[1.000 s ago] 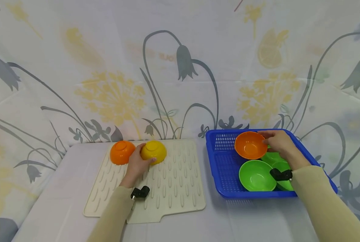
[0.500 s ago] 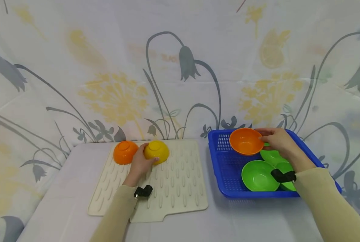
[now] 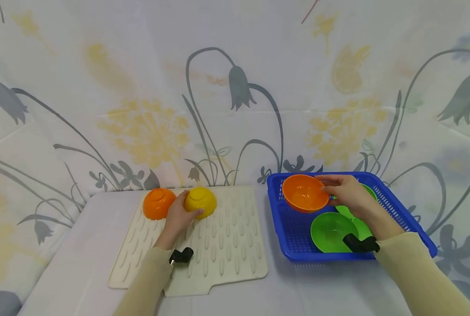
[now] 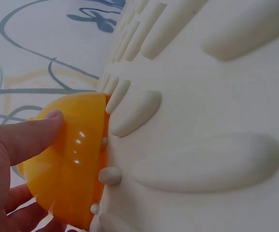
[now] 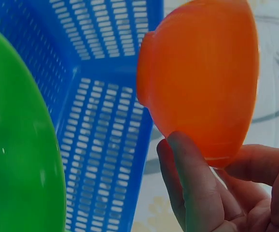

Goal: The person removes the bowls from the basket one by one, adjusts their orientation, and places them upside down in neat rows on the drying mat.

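Note:
On the cream ribbed drying mat (image 3: 235, 245), my left hand (image 3: 178, 217) holds a yellow bowl (image 3: 201, 202) that lies upside down. In the left wrist view the thumb and fingers (image 4: 21, 212) span the yellow bowl (image 4: 74, 150), whose rim meets the mat's ribs. Just left of that hand, an upturned orange bowl (image 3: 157, 204) rests on the mat. My right hand (image 3: 351, 195) pinches the rim of another orange bowl (image 3: 305, 193), mouth up, raised over the blue basket (image 3: 276, 224). The right wrist view shows thumb and fingers at the edge of this orange bowl (image 5: 202, 77).
Green bowls (image 3: 333, 232) sit in the right part of the basket, some partly covered by the right arm. A strip of white tablecloth (image 3: 268, 289) runs between mat and basket. Behind stands a flower-patterned cloth (image 3: 235, 131).
My right hand has carried the orange bowl leftward, from above the green bowls to the basket's left side. The left hand stays on the yellow bowl.

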Demonstrator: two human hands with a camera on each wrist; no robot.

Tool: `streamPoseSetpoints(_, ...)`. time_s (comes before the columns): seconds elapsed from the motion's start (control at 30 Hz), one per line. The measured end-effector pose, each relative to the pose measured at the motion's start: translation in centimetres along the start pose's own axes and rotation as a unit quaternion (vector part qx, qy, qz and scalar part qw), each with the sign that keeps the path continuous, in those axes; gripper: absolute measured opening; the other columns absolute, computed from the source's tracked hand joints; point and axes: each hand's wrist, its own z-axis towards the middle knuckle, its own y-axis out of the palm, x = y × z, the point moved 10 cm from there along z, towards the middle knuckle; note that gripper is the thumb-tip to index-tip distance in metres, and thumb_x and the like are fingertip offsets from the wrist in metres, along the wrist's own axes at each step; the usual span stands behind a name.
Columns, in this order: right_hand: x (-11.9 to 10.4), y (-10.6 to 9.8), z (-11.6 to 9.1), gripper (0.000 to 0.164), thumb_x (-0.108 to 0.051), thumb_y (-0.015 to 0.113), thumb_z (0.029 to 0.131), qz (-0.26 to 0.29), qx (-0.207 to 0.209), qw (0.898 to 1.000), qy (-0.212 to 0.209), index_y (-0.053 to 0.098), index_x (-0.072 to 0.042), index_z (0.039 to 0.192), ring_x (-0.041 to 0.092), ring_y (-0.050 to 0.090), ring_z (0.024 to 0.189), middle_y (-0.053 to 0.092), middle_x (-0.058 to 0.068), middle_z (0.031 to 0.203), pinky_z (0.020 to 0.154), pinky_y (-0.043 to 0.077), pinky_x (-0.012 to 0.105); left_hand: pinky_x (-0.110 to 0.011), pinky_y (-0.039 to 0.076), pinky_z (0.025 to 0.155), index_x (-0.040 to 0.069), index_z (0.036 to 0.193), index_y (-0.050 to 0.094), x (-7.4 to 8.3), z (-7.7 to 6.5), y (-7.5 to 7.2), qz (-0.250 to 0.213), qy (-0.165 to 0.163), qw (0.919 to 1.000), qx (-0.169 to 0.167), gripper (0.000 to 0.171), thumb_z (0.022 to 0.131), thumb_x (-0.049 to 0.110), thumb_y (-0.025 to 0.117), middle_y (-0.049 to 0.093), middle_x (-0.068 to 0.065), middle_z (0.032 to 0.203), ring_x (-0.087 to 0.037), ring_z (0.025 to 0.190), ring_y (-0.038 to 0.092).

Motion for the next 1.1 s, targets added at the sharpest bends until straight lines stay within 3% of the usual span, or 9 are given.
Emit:
streamPoseSetpoints(0.3,-0.7,2.0,-1.2,0.047,-0.012,0.052,0.103,0.021,-0.008,1.0,-0.008,0.044,0.004,0.146,0.02,0.067,0.097,0.052,0.028,0.139,0.08,0.059,0.034,-0.056,0.027,0.115,0.005,0.153,0.034,0.5,-1.1,-0.8,0.005,0.015,0.9998,0.008,0.082,0.086,0.024,0.077,0.035,-0.019,0.156,-0.039,0.141,0.033)
streamPoseSetpoints(0.47,-0.8,3.1,-1.9,0.046,-0.009,0.053,0.102,0.038,-0.015,0.999,-0.018,0.046,0.006,0.144,0.019,0.068,0.093,0.056,0.027,0.135,0.077,0.059,0.035,-0.059,0.034,0.11,0.009,0.153,0.037,1.7,-2.2,-1.1,-0.008,0.026,0.9996,-0.002,0.079,0.087,0.025,0.077,0.035,-0.018,0.157,-0.042,0.138,0.037)
streamPoseSetpoints(0.8,-2.3,5.7,-2.8,0.044,-0.011,0.056,0.1,0.033,-0.022,0.999,-0.025,0.051,0.003,0.142,0.029,0.068,0.1,0.059,0.024,0.132,0.078,0.06,0.037,-0.052,0.036,0.111,0.009,0.15,0.042,6.1,-5.5,-1.3,-0.064,0.107,0.9921,-0.017,0.075,0.086,0.018,0.08,0.043,-0.015,0.152,-0.035,0.14,0.038)
streamPoseSetpoints(1.1,-3.5,8.5,-3.2,0.04,-0.009,0.057,0.099,0.052,-0.026,0.998,-0.026,0.057,-0.001,0.138,0.029,0.068,0.1,0.062,0.019,0.129,0.078,0.06,0.04,-0.051,0.034,0.113,0.013,0.148,0.045,10.5,-8.9,0.1,-0.148,0.161,0.9717,-0.089,0.071,0.086,0.018,0.08,0.046,-0.002,0.151,-0.026,0.14,0.04)
